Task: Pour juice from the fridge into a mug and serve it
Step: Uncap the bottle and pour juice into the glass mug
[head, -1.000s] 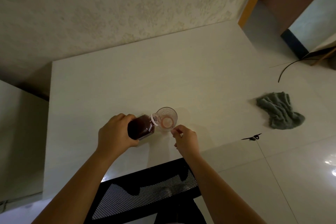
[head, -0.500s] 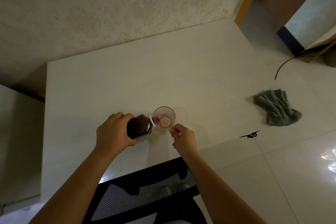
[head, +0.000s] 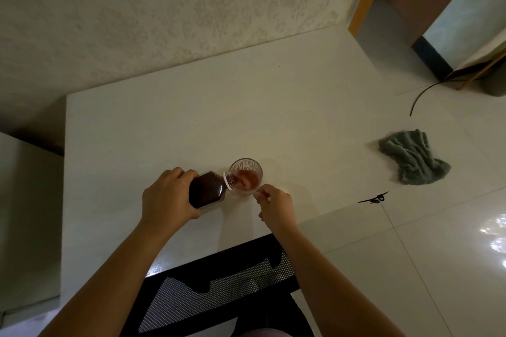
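Left hand (head: 168, 200) wrapped round juice bottle (head: 206, 191), tipped w/ neck over rim of ribbed glass cup (head: 245, 175) just ahead of right hand (head: 276, 206), fingers curled, pinching sth small, prob the cap, can't tell. Bottle likely heavy-ish, slick; grip mid-body. Glass fragile, light. Fill level unclear.

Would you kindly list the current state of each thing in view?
juice bottle: uncapped, tipped over the glass, gripped by left hand
glass: upright on table, partly filled
right hand: at the glass's near side
green cloth: crumpled on the floor
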